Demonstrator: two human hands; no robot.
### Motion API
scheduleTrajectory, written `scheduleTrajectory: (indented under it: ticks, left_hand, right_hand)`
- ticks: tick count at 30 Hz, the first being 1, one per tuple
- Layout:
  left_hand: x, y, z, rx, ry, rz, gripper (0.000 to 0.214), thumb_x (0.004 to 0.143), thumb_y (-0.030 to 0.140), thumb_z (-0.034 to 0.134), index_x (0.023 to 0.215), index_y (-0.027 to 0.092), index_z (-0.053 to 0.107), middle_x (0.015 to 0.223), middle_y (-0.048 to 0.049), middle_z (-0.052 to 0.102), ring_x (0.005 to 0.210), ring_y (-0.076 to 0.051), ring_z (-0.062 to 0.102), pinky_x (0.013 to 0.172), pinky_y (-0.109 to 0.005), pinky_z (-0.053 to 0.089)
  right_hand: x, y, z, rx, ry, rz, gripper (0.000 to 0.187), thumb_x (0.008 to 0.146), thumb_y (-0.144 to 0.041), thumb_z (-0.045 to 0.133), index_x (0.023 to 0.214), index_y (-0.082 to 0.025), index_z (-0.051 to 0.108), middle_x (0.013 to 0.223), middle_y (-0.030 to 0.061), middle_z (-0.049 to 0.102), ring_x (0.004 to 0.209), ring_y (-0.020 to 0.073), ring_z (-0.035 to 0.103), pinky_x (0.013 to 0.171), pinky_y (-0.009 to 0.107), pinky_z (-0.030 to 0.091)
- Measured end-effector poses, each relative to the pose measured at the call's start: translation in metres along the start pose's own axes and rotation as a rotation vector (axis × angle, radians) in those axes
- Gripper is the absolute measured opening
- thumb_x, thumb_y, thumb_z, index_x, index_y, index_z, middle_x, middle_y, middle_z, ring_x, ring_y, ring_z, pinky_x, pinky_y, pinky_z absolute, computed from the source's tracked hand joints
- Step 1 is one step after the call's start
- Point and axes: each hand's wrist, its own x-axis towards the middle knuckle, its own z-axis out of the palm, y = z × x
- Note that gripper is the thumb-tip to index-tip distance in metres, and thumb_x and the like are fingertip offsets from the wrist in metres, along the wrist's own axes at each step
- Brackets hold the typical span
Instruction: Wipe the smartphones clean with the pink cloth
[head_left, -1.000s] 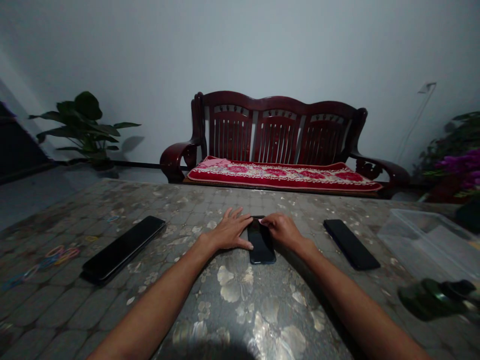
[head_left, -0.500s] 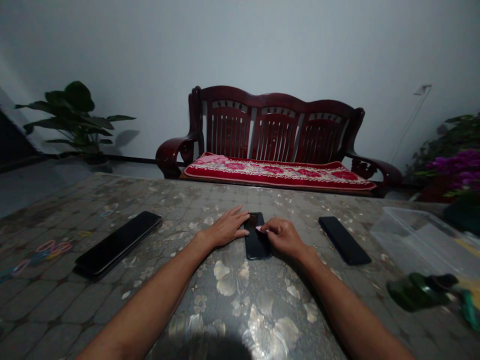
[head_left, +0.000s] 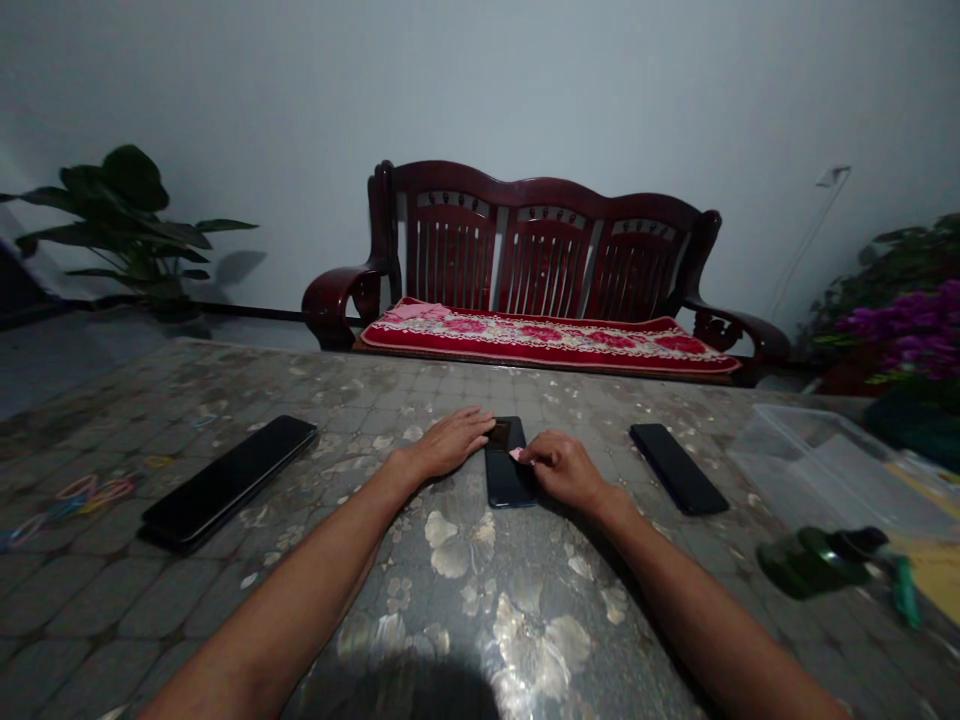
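A dark smartphone [head_left: 511, 488] lies flat on the patterned table in front of me, its long side pointing away. My left hand [head_left: 452, 441] rests at its left edge, palm down with fingers stretched out, the fingertips touching the phone near its far end. Over the phone's right side, my right hand [head_left: 562, 468] is closed in a pinch. A small pink cloth [head_left: 517, 454] pokes out between its thumb and fingers, against the phone's face. Most of the cloth is hidden in the fingers.
Other dark phones lie left [head_left: 229, 482] and right [head_left: 677, 468]. Colourful rubber bands [head_left: 94, 490] are at far left. On the right are a clear plastic box [head_left: 780, 465] and a green bottle [head_left: 810, 562]. A wooden bench [head_left: 551, 190] stands beyond the table [head_left: 450, 610].
My left thumb has drawn in from the phone, and the hand lies flatter at its edge. My right hand keeps its pinch on the pink cloth. The whole view has shifted slightly.
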Motion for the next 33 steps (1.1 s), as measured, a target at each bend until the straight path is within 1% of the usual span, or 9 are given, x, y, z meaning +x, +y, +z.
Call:
scheduleTrajectory:
  ticks: [5,8,11,14,17,21,25,29,33]
  left_hand:
    - [0.004,-0.002,-0.002,-0.029,0.007,0.014,0.044,0.105,0.035,0.035,0.139,0.023,0.060,0.150,-0.0044,0.056,0.143,-0.021,0.045,0.122,-0.038,0.030]
    - [0.004,-0.003,-0.002,-0.032,0.002,-0.002,0.045,0.105,0.036,0.035,0.140,0.023,0.060,0.151,-0.0036,0.055,0.146,-0.021,0.040,0.123,-0.039,0.027]
    - [0.003,-0.003,-0.001,-0.035,-0.005,-0.026,0.046,0.105,0.037,0.036,0.141,0.022,0.059,0.153,-0.0043,0.053,0.150,-0.023,0.034,0.125,-0.041,0.025]
    - [0.002,-0.003,0.001,-0.040,0.009,-0.037,0.046,0.104,0.038,0.037,0.142,0.023,0.058,0.154,-0.0034,0.051,0.153,-0.024,0.028,0.125,-0.043,0.025]
    - [0.001,-0.003,0.002,-0.053,0.015,-0.029,0.046,0.104,0.038,0.037,0.143,0.024,0.058,0.154,-0.0026,0.051,0.153,-0.023,0.028,0.124,-0.042,0.026]
    - [0.003,-0.004,0.005,-0.063,0.014,-0.026,0.047,0.105,0.037,0.035,0.142,0.020,0.058,0.153,-0.0050,0.053,0.151,-0.022,0.034,0.124,-0.040,0.027]
    - [0.003,-0.007,0.009,-0.072,0.030,-0.033,0.047,0.104,0.037,0.036,0.142,0.021,0.058,0.153,-0.0047,0.053,0.151,-0.022,0.033,0.124,-0.041,0.029]
    - [0.002,-0.007,0.009,-0.063,0.005,-0.037,0.047,0.105,0.038,0.035,0.145,0.022,0.054,0.155,-0.0031,0.050,0.152,-0.021,0.031,0.124,-0.040,0.027]
    - [0.002,-0.003,0.006,-0.042,-0.016,-0.053,0.047,0.105,0.039,0.037,0.146,0.024,0.054,0.156,-0.0020,0.048,0.153,-0.024,0.029,0.125,-0.042,0.025]
  right_hand:
    - [-0.008,-0.013,-0.010,0.104,-0.116,0.024,0.021,0.082,-0.008,0.061,0.073,-0.020,0.076,0.076,0.0017,0.075,0.075,0.0161,0.067,0.074,0.026,0.048]
    - [-0.014,-0.014,-0.007,0.112,-0.029,0.010,0.023,0.082,-0.007,0.058,0.077,-0.020,0.076,0.078,0.0026,0.075,0.077,0.0173,0.068,0.076,0.028,0.050]
    - [-0.016,-0.011,0.001,0.062,0.073,-0.048,0.032,0.083,-0.002,0.053,0.090,-0.022,0.077,0.089,0.0041,0.077,0.087,0.0190,0.069,0.084,0.031,0.051]
    - [-0.016,-0.010,0.004,0.014,0.067,-0.076,0.034,0.085,-0.002,0.052,0.097,-0.023,0.076,0.094,0.0051,0.078,0.091,0.0196,0.068,0.086,0.032,0.051]
    - [-0.019,-0.014,0.002,-0.008,0.058,-0.100,0.029,0.084,-0.003,0.054,0.091,-0.022,0.076,0.087,0.0051,0.076,0.085,0.0195,0.067,0.081,0.031,0.051]
    - [-0.029,-0.024,-0.003,-0.003,0.032,-0.162,0.024,0.082,-0.005,0.055,0.080,-0.021,0.073,0.075,0.0043,0.073,0.074,0.0191,0.064,0.073,0.030,0.049]
    - [-0.036,-0.029,-0.005,0.050,-0.020,-0.200,0.027,0.077,-0.003,0.053,0.080,-0.022,0.072,0.075,0.0032,0.073,0.073,0.0184,0.064,0.072,0.029,0.049]
    - [-0.034,-0.025,-0.006,0.071,0.026,-0.174,0.029,0.076,-0.002,0.051,0.081,-0.022,0.071,0.077,0.0031,0.073,0.075,0.0185,0.065,0.075,0.030,0.050]
    - [-0.034,-0.024,-0.008,-0.016,0.030,-0.183,0.026,0.077,-0.003,0.052,0.079,-0.021,0.071,0.075,0.0044,0.071,0.074,0.0191,0.063,0.074,0.031,0.048]
